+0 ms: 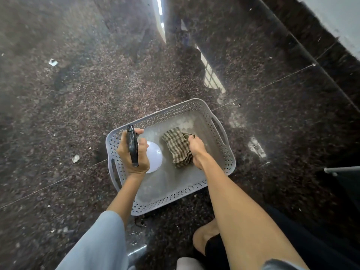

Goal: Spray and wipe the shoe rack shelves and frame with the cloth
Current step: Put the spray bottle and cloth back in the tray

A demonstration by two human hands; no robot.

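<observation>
Evidently we are only at the gathering stage, or possibly putting things away; we cannot tell which. Our left hand (134, 152) is wrapped round the black trigger head of the spray bottle (153, 156), which stands near the left end of the grey perforated basket (218, 112) on the dark stone floor (78, 94). Our right hand (196, 151) pinches the checked cloth (178, 146), which lies on the basket's bottom toward its right end. The shoe rack itself is not clearly in view: a pale bar (342, 169) at the right edge may belong to it, but it is cut off. Whether any shelf has been wiped, nothing shows.
</observation>
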